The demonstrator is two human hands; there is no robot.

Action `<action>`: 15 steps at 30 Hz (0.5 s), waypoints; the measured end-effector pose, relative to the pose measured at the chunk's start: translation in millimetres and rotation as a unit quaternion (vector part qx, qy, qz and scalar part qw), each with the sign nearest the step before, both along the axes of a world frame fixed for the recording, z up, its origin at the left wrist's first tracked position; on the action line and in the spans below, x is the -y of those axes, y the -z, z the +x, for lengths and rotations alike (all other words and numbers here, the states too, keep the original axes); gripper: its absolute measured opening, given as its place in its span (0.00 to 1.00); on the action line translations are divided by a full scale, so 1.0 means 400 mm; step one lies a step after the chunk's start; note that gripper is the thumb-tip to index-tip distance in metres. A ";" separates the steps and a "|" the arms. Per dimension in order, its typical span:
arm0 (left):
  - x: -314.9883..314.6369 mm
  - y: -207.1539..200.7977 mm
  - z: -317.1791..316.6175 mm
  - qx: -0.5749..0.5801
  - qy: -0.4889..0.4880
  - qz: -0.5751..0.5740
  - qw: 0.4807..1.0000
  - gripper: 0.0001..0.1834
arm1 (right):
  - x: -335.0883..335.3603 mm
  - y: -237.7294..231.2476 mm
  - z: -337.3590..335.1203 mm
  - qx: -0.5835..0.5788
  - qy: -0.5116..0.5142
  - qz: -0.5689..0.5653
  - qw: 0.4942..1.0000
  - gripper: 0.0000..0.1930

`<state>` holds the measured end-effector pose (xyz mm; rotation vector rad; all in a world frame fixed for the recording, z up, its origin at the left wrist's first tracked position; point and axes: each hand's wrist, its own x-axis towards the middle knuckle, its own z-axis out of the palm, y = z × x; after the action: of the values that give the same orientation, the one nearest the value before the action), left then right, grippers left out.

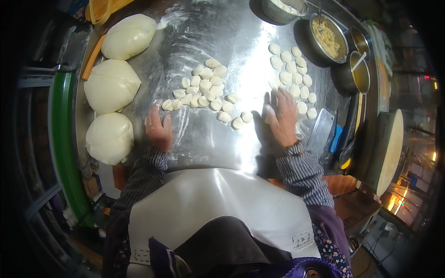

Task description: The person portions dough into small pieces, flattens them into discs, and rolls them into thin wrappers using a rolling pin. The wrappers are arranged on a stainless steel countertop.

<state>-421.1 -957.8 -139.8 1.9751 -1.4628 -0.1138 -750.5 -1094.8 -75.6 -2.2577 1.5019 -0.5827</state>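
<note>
Small floured dough pieces (204,85) lie in a loose cluster on the metal worktop (208,148), some touching or overlapping. My left hand (159,127) rests at the cluster's left end, fingers stretched forward beside the outermost piece (167,105); whether they touch it I cannot tell. Flatter, rounder dough pieces (290,67) form a second group on the right. Just below that group my right hand (282,118) is held with fingers extended and thumb apart, nothing visible in it. Its fingertips are close to the group's lower left pieces and may hide some.
Three large plastic-covered dough mounds (112,87) line the left edge beside an orange stick (94,56). At the right lie a dough scraper (321,132) and a blue-handled tool (336,138). A filling bowl (328,39), flour bowl (285,10) and pot (340,76) stand far right.
</note>
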 end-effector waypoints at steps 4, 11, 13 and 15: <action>0.001 -0.011 0.008 -0.006 -0.003 0.035 0.999 0.26 | 0.028 0.088 0.077 -0.154 -0.021 -0.031 0.987 0.36; 0.003 -0.012 0.004 -0.015 -0.014 0.045 0.999 0.25 | 0.048 0.079 0.091 -0.143 -0.027 -0.028 0.989 0.37; 0.002 -0.012 0.001 -0.003 -0.014 0.028 1.000 0.25 | 0.053 0.050 0.077 -0.064 -0.043 0.006 0.997 0.35; 0.000 -0.013 -0.002 0.000 -0.014 0.017 1.000 0.25 | 0.041 0.029 0.061 0.058 -0.050 0.061 0.995 0.29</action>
<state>-421.9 -958.0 -134.5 2.0214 -1.4421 -0.1279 -726.3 -1111.2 -87.2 -2.1541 1.3231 -0.5660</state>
